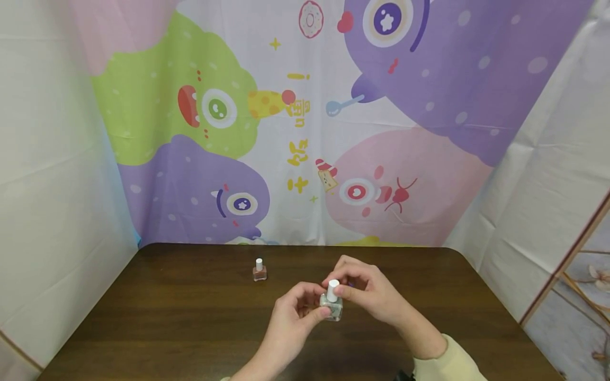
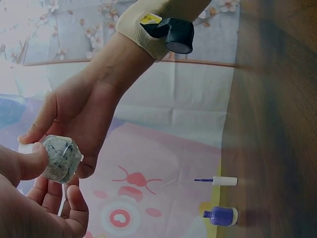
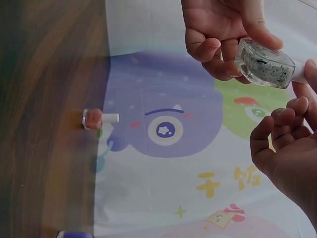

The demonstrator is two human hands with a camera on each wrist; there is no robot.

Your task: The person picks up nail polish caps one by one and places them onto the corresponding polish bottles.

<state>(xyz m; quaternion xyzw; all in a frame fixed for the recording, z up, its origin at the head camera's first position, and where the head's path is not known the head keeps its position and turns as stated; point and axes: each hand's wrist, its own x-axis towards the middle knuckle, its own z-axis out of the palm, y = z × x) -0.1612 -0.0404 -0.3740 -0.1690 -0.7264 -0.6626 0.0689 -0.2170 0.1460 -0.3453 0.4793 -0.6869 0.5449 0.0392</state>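
A nail polish bottle (image 1: pixel 335 310) with speckled, pale contents is held up over the table between both hands. My left hand (image 1: pixel 294 316) grips its glass body, thumb across the near side. On its white cap (image 1: pixel 333 291), my right hand (image 1: pixel 376 292) pinches with thumb and fingertips. The right wrist view shows dark flecks in the speckled bottle (image 3: pixel 267 67), and the cap sits on its neck. Behind the hands, an uncapped purple nail polish bottle (image 2: pixel 224 216) stands on the table beside its white-handled brush cap (image 2: pixel 225 181), purple on the brush; in the head view the right hand mostly hides them.
A capped reddish-brown nail polish bottle (image 1: pixel 259 272) stands toward the back of the dark wooden table (image 1: pixel 190 317). Behind the table hangs a curtain (image 1: pixel 305 222) with cartoon monsters. White cloth (image 1: pixel 62 159) flanks the left side, with more cloth on the right.
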